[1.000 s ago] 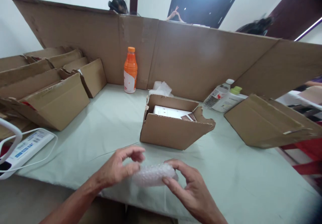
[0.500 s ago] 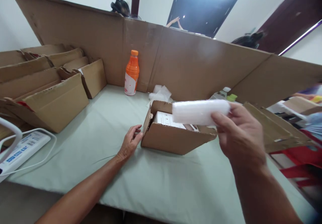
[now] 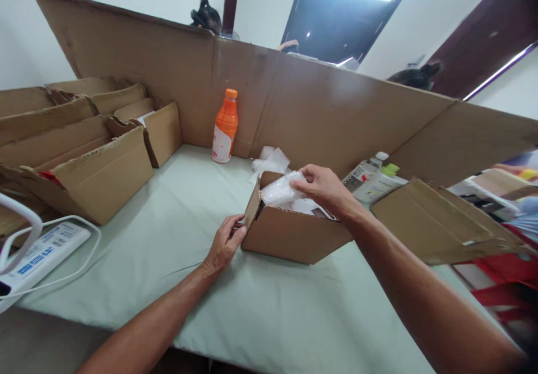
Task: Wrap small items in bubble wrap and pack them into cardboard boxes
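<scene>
In the head view a small open cardboard box stands on the pale green tablecloth. My right hand pinches a folded piece of bubble wrap at the box's top, over its left part. Beneath and to the right of the wrap, a white printed carton shows inside the box. My left hand rests at the box's left end with its fingers loosely bent against the cardboard, holding nothing that I can see.
More bubble wrap lies behind the box, near an orange bottle. A clear bottle and folded cardboard are at the right. Cardboard boxes and a white power strip occupy the left. A cardboard partition borders the back.
My right hand has moved left and brought the bubble wrap from above the box's right side down into its top. My left hand has stayed at the box's left end.
</scene>
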`<action>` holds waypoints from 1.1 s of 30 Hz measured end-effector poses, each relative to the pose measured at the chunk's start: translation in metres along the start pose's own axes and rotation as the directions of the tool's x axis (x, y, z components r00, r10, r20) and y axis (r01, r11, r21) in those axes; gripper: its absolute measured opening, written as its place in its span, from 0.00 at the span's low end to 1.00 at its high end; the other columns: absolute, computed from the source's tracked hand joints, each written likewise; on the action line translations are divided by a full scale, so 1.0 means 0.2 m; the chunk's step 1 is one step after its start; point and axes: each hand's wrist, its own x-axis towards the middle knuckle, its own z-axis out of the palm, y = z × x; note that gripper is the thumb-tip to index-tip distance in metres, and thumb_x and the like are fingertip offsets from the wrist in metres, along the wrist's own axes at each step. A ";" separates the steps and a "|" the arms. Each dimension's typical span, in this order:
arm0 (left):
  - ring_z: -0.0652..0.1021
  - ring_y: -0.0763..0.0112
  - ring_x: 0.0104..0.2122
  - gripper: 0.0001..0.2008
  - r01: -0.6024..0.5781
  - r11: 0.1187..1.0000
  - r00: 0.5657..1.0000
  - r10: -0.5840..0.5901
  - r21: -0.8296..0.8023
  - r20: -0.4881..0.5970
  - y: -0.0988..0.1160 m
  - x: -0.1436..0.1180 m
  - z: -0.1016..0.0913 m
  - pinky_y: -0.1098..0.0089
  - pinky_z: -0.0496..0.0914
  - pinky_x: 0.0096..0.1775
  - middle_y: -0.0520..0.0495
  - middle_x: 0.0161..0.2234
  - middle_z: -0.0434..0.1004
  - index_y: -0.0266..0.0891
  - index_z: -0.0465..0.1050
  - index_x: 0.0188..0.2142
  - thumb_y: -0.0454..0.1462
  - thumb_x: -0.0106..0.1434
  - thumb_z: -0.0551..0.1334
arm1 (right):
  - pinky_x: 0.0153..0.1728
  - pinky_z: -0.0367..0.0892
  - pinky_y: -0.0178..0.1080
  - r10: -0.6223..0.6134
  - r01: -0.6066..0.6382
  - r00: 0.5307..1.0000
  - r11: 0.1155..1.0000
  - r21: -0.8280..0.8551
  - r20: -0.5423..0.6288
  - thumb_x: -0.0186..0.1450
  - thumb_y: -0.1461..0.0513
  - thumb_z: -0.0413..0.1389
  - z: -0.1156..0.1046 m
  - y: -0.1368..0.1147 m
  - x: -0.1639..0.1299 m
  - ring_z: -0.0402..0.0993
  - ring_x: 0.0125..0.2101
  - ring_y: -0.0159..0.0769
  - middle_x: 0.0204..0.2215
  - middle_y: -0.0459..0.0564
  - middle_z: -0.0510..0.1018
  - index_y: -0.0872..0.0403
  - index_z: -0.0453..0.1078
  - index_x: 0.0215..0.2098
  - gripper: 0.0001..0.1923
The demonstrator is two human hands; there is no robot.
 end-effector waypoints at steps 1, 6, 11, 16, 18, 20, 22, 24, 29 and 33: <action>0.76 0.61 0.46 0.22 0.000 1.000 1.000 0.000 0.000 0.001 0.00 0.00 0.00 0.62 0.70 0.49 0.38 0.49 0.74 0.35 0.70 0.54 0.46 0.66 0.57 | 0.30 0.64 0.35 -0.001 0.001 1.000 0.999 -0.054 -0.006 0.60 0.59 0.58 -0.01 -0.01 -0.01 0.74 0.30 0.36 0.31 0.50 0.79 0.57 0.73 0.40 0.11; 0.76 0.61 0.47 0.22 0.008 1.000 1.000 -0.008 -0.002 0.005 0.01 0.00 0.00 0.63 0.70 0.49 0.39 0.49 0.75 0.36 0.71 0.52 0.47 0.65 0.57 | 0.40 0.66 0.41 -0.114 0.090 0.993 0.895 -0.438 -0.029 0.64 0.57 0.57 -0.01 -0.19 -0.10 0.78 0.41 0.49 0.39 0.55 0.82 0.53 0.64 0.63 0.29; 0.75 0.59 0.48 0.20 0.006 1.000 1.000 -0.006 0.004 0.005 0.01 0.00 0.00 0.61 0.70 0.49 0.38 0.50 0.75 0.36 0.72 0.52 0.45 0.66 0.57 | 0.41 0.67 0.41 -0.179 0.226 0.974 0.821 -0.524 0.139 0.65 0.59 0.56 0.03 -0.36 -0.11 0.78 0.44 0.49 0.39 0.55 0.83 0.49 0.75 0.54 0.19; 0.76 0.60 0.46 0.20 -0.011 1.000 1.000 0.011 0.000 -0.003 0.01 0.01 0.00 0.62 0.70 0.49 0.40 0.48 0.76 0.37 0.74 0.50 0.46 0.65 0.58 | 0.31 0.69 0.35 -0.099 0.137 0.956 0.983 -0.124 0.277 0.64 0.60 0.55 0.06 -0.34 -0.03 0.78 0.28 0.37 0.27 0.50 0.81 0.54 0.77 0.47 0.15; 0.76 0.60 0.47 0.20 -0.015 1.000 1.000 0.015 -0.005 -0.005 0.00 0.01 0.01 0.63 0.70 0.49 0.40 0.48 0.76 0.37 0.74 0.49 0.47 0.65 0.58 | 0.24 0.67 0.32 -0.057 0.060 0.931 0.998 0.005 0.360 0.65 0.62 0.53 0.06 -0.31 -0.01 0.76 0.24 0.34 0.27 0.50 0.80 0.56 0.76 0.47 0.16; 0.76 0.59 0.49 0.20 -0.017 1.000 1.000 0.017 -0.011 -0.005 0.00 0.01 0.01 0.63 0.70 0.50 0.40 0.49 0.76 0.37 0.75 0.49 0.47 0.65 0.57 | 0.20 0.64 0.30 -0.042 0.036 0.920 0.999 0.024 0.389 0.65 0.64 0.51 0.07 -0.29 -0.01 0.75 0.23 0.33 0.26 0.49 0.79 0.57 0.75 0.47 0.16; 0.75 0.59 0.50 0.20 -0.017 1.000 1.000 0.017 -0.014 -0.005 0.00 0.01 0.01 0.62 0.70 0.50 0.40 0.49 0.76 0.37 0.74 0.49 0.47 0.66 0.57 | 0.20 0.62 0.29 -0.069 0.081 0.911 0.997 -0.014 0.406 0.65 0.65 0.50 0.07 -0.29 0.00 0.74 0.22 0.32 0.25 0.48 0.79 0.57 0.75 0.46 0.16; 0.75 0.58 0.50 0.20 -0.017 1.000 1.000 0.017 -0.014 -0.005 0.00 0.01 0.01 0.61 0.70 0.50 0.39 0.49 0.76 0.37 0.74 0.49 0.47 0.66 0.57 | 0.23 0.63 0.30 -0.108 0.152 0.903 0.986 -0.073 0.416 0.66 0.64 0.50 0.08 -0.29 0.01 0.75 0.24 0.32 0.26 0.49 0.80 0.57 0.76 0.46 0.15; 0.76 0.59 0.48 0.19 -0.019 1.000 1.000 0.019 -0.010 -0.003 0.00 0.01 0.01 0.61 0.70 0.50 0.39 0.47 0.76 0.37 0.75 0.49 0.45 0.65 0.57 | 0.37 0.65 0.35 -0.175 0.291 0.925 0.897 -0.332 0.338 0.66 0.59 0.52 0.09 -0.30 0.03 0.78 0.40 0.42 0.40 0.52 0.83 0.52 0.76 0.52 0.18; 0.76 0.60 0.48 0.18 -0.016 1.000 1.000 0.016 -0.013 -0.008 0.00 0.01 0.01 0.61 0.70 0.50 0.40 0.47 0.76 0.38 0.75 0.48 0.45 0.65 0.58 | 0.39 0.65 0.36 -0.176 0.301 0.926 0.879 -0.370 0.335 0.65 0.58 0.53 0.09 -0.31 0.01 0.78 0.44 0.45 0.43 0.52 0.83 0.48 0.76 0.53 0.19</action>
